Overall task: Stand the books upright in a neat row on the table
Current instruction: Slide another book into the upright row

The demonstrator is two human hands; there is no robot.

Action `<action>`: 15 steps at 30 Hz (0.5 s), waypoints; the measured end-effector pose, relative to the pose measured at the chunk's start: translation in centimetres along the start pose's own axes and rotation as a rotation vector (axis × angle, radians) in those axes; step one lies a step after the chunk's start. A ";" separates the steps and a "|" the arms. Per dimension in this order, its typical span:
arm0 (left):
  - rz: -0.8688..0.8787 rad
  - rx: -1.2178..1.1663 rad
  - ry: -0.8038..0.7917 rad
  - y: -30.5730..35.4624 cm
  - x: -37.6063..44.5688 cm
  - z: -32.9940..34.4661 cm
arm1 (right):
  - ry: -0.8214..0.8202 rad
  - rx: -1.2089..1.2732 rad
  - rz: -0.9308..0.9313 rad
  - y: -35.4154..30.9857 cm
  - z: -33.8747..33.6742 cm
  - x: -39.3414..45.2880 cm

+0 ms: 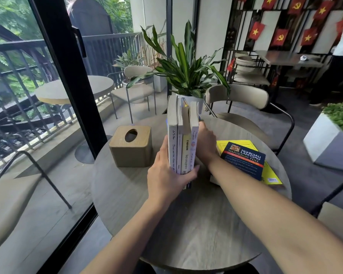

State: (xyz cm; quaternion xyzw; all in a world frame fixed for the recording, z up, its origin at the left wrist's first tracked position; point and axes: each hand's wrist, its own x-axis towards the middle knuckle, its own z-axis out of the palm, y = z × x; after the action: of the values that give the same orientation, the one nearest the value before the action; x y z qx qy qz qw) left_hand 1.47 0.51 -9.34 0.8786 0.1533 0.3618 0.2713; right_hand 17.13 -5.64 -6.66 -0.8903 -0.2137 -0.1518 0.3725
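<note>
Four upright books (182,135) stood in a row on the round tabletop (196,224), just right of the tissue box (131,147). The left hand (166,175) gripped their near end while the right hand (205,141) pressed flat against their right side, and two more books (246,161) lay stacked flat right of the row.

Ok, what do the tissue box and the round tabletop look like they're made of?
The square tan tissue box looks like light wood or wood veneer with a matte finish: faint grain shows on its lid around the oval opening. The round grey table shows streaky grain, probably wood-look laminate, matte with little glare.
</note>
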 end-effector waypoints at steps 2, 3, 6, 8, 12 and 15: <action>-0.005 0.003 -0.004 0.0 0.0 0.0 | 0.021 0.039 -0.008 -0.2 0.0 -0.1; -0.011 -0.001 -0.007 0.0 -0.1 0.0 | 0.020 0.058 -0.013 -0.3 0.0 -0.2; -0.017 -0.005 -0.006 0.0 -0.1 0.1 | 0.028 0.122 -0.018 -0.5 -0.4 -0.2; -0.023 0.000 -0.008 0.0 -0.1 0.1 | 0.029 0.158 -0.017 -0.6 -0.7 -0.3; -0.043 -0.003 -0.021 0.1 -0.1 0.0 | 0.106 0.173 0.019 -0.4 -0.9 -0.3; -0.049 0.005 -0.014 0.0 0.0 0.0 | 0.189 0.176 0.031 -0.1 -1.4 -1.1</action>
State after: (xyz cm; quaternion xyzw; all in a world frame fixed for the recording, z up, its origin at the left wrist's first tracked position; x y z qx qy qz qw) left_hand 1.47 0.47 -9.34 0.8778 0.1738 0.3486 0.2788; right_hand 15.98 -6.84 -6.14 -0.8391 -0.1765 -0.2097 0.4700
